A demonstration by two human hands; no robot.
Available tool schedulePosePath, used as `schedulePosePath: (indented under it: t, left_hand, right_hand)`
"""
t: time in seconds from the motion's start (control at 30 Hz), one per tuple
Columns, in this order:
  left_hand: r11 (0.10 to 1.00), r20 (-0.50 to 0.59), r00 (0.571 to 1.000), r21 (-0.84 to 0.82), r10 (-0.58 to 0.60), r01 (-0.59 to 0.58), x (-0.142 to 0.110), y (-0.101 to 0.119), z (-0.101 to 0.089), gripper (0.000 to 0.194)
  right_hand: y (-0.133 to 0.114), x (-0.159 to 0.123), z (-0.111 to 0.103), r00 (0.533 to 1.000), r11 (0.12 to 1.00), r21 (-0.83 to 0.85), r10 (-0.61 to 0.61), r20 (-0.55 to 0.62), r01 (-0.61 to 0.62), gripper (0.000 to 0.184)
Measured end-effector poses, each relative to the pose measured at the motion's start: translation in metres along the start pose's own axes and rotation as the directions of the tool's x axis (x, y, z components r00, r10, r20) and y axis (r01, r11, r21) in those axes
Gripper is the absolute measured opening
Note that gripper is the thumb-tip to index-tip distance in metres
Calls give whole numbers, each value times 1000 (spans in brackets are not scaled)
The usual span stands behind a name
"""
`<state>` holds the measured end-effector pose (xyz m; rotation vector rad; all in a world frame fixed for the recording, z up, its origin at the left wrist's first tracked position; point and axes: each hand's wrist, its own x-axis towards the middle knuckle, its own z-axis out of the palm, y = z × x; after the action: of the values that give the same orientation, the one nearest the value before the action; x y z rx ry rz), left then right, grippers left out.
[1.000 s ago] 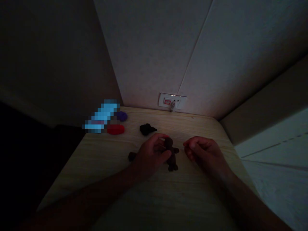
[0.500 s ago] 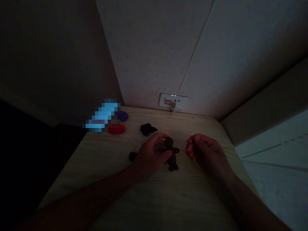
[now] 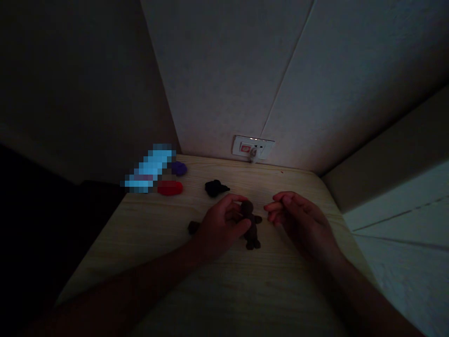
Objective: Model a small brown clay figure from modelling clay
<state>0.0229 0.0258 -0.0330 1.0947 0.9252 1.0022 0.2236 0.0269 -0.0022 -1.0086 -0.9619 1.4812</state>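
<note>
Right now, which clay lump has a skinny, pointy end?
The black lump, just beyond the left hand: its right end tapers to a thin tip. The red lump, purple lump and partly hidden brown lump look blunt where they show.

The left forearm reaches in from the lower left, sinking into shadow toward its near end. The left grip is curved, index finger arched above, thumb stretched out below. The right forearm slants up from the lower right; the right grip faces the left one, apart from it, fingers half curled, thumb near the index finger.
</note>
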Motion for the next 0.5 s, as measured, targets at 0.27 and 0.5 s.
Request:
schedulePosePath:
  t: [0.27,0.5]
  left_hand:
    - [1000,9,1000,-10,-4,4,0,0,-1,40]
    - [1000,-3,1000,-5,4,-4,0,3,1,39]
  right_hand:
    - [2,-1,-5,995,979,-192,-85,-55,73,34]
    - [1,-1,-3,1000,995,-95,4,-14,-5,33]
